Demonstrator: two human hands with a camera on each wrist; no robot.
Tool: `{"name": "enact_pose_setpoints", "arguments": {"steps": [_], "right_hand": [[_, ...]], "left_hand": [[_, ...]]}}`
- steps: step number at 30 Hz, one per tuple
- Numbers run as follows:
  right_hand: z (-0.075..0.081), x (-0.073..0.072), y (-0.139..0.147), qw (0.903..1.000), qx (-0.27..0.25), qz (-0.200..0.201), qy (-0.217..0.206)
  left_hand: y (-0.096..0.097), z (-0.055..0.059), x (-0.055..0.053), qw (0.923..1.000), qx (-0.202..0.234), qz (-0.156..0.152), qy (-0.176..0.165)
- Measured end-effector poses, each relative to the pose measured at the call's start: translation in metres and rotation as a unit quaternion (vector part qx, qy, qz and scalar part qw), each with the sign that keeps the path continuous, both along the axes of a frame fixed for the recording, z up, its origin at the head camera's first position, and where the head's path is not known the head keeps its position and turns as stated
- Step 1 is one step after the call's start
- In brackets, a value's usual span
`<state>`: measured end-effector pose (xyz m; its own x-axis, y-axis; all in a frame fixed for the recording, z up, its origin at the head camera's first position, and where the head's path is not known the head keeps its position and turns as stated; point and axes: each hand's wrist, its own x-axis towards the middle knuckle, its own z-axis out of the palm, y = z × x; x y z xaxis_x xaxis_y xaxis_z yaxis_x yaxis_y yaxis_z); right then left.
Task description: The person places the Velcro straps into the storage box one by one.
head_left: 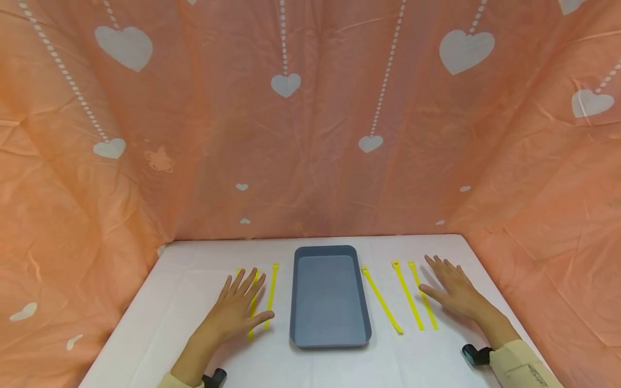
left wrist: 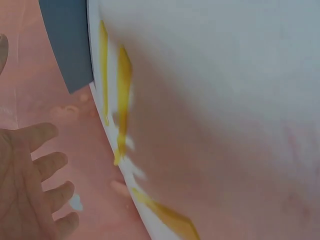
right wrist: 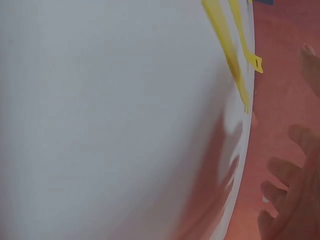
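Through my head feed I see both hands spread wide, the grip slack and holding nothing. The left hand [head_left: 236,312] hovers palm down over the left-side yellow straps, its thumb stretched toward the tray [head_left: 331,296]; a soft shadow falls on the white cloth [head_left: 398,361] beneath it. The right hand [head_left: 458,293] is raised likewise, its thumb overlapping the outermost right-side strap [head_left: 423,295] from my angle.

The tray sits between the hands, a matt blue-grey rectangle with rounded corners and a low raised rim. The straps are flat, thin bands, each visible head broader than the band; in the right wrist view one head [right wrist: 257,63] shows a slot. To the left, one strap [head_left: 272,288] runs near the tray's edge, another [head_left: 253,307] shows between fingers and thumb, and a third is mostly hidden behind the hand. To the right, an inner strap [head_left: 382,301] slants just beside the tray, with a middle strap [head_left: 408,295] nearly parallel to the outermost.

Around the table hangs a wrinkled, faintly glossy peach-orange curtain [head_left: 315,178], printed with white hearts [head_left: 124,48] on dotted strings.
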<state>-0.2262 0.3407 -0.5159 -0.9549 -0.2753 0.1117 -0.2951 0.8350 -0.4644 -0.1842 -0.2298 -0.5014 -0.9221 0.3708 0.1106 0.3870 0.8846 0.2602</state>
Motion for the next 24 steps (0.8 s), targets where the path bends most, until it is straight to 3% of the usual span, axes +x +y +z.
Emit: {"name": "enact_pose_setpoints", "arguments": {"steps": [10, 24], "right_hand": [[0.001, -0.007, -0.005, 0.9988, -0.033, 0.004, -0.037], [-0.002, -0.015, -0.011, 0.9987, -0.041, 0.012, -0.027]], "left_hand": [[0.020, 0.001, 0.005, 0.9991, -0.025, -0.034, 0.004], [0.039, 0.001, 0.011, 0.9982, -0.016, -0.054, -0.019]]}}
